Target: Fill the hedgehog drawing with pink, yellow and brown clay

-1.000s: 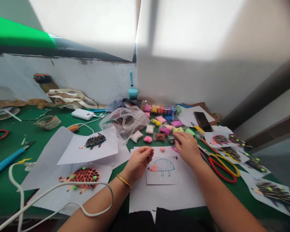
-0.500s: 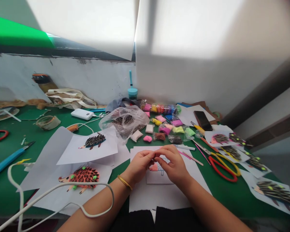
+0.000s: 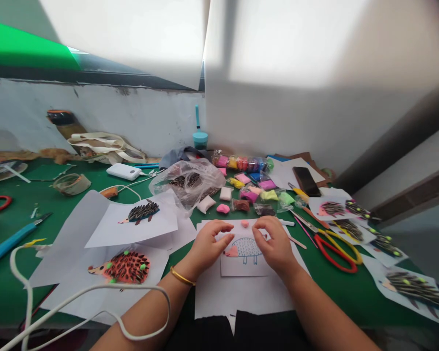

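Note:
A small sheet with a blue-outlined hedgehog drawing (image 3: 246, 247) lies on larger white paper (image 3: 241, 298), its face covered with pink-orange clay (image 3: 233, 251). My left hand (image 3: 211, 244) hovers at the drawing's left edge, thumb and forefinger apart with nothing visible between them. Over the right edge of the drawing is my right hand (image 3: 273, 243), its thumb and forefinger curled close together; whatever they hold, if anything, cannot be made out. A small pink-orange clay lump (image 3: 245, 224) rests on the paper above the drawing, between both hands.
Several bagged clay colours (image 3: 269, 195) lie behind the paper, near a plastic bag of dark seeds (image 3: 186, 183). Red-and-yellow scissors (image 3: 334, 251) and a phone (image 3: 306, 181) are right. Finished hedgehog pictures (image 3: 126, 267) flank both sides. A white cable (image 3: 95, 287) crosses near my left arm.
My hands, which were together over the drawing, have separated to its left and right sides. The blue-outlined hedgehog and the small clay lump above it are now exposed.

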`<state>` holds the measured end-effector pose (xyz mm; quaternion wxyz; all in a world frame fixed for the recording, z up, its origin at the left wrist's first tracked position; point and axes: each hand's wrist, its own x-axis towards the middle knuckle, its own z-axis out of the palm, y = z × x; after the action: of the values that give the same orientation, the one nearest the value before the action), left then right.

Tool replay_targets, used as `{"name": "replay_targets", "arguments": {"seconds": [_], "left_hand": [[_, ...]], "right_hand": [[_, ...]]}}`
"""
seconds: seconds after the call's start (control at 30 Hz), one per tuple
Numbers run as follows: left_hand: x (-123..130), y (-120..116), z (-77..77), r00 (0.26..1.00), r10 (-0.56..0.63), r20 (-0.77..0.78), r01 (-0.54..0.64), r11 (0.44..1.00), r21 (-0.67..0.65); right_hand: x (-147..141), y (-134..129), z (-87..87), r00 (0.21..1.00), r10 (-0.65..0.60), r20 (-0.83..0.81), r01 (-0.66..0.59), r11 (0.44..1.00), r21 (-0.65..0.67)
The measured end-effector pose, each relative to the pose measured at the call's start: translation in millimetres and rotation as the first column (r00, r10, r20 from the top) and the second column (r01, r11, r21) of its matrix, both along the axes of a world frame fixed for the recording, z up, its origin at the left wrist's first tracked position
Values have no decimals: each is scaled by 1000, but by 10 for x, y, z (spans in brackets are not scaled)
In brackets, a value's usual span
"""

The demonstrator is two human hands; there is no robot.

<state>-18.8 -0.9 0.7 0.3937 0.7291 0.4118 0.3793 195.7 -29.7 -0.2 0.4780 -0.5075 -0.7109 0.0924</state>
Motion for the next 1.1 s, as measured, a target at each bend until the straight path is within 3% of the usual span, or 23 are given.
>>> {"name": "replay_targets", "arguments": {"seconds": [0.07, 0.17, 0.33, 0.43, 0.6, 0.9, 1.1], "left_hand": [[-68, -9, 11, 983, -43, -179, 65, 991, 119], [-140, -60, 41, 893, -153, -423, 235, 961, 147], [-144, -129, 32, 767, -167, -620, 308, 943, 127], [-123, -124, -10, 752, -150, -642, 296, 947, 126], [-118, -112, -47, 753, -144, -642, 285, 951, 121], [-109, -103, -61, 770, -157, -618, 266, 960, 88], [-129, -103, 1, 763, -180, -621, 272, 961, 54]], "right_hand": [[158, 14, -83, 999, -39, 9, 39, 999, -36], [343, -20, -189, 997, -56, 55, 60, 995, -85], [253, -244, -224, 978, 94, 184, -78, 993, -92], [10, -364, -239, 946, 181, 271, -167, 983, -74], [-255, -433, -278, 886, 116, 450, -122, 992, -17], [-131, -613, -243, 815, 221, 536, -200, 975, -98], [-116, -616, -258, 852, 152, 500, -139, 988, -65]]}}
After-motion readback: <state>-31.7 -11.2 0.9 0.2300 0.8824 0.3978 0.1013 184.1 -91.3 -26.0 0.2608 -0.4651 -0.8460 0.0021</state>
